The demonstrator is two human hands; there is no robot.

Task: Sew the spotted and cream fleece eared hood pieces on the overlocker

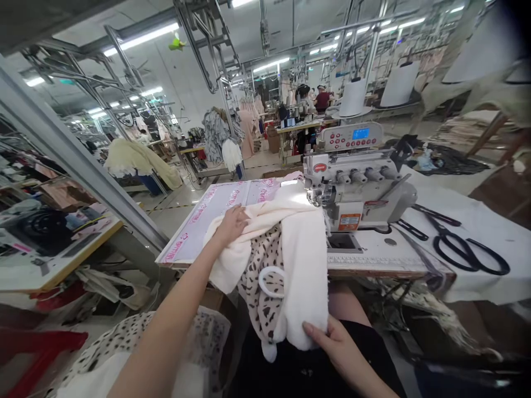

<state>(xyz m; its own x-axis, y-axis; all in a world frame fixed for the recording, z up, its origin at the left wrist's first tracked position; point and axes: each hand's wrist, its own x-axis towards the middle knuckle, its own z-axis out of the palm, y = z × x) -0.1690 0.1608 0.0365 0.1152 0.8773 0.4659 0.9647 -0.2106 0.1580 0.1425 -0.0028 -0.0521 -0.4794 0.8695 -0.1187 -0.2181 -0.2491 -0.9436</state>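
Red stool-like frame (37, 354), low at the far left, partly cut off. White-topped worktable (16, 276) with yellowish edge, above it. Spotted cloth pile (108, 337), beside the left forearm. Pale yellow cloth (141, 160), draped farther back. Lilac printed table cover (211, 210), spread left of the needle.

Left hand (233, 224): palm down on the cream upper folds; cannot tell whether any cloth is pinched beneath. Spotted fabric (265, 254), dark marks on beige, hanging over the table edge toward the lap. White ring (271, 282), lying against the spots. Cream plush piece (305, 260), one with these folds, running from the lit needle area down to the lap. Right hand (329, 337): thumb above, fingers below, grasping the lower edge of the plush.

Overlock machine (357, 182), blue display lit; white thread cones (353, 98) behind. Black scissors (460, 249), at the far right, clear of the plush.

Handling, as judged: best with edges level and folds smoothed near the needle, left fingers well short of the presser foot, hanging weight supported from below, no tugging, white ring kept away from the seam.
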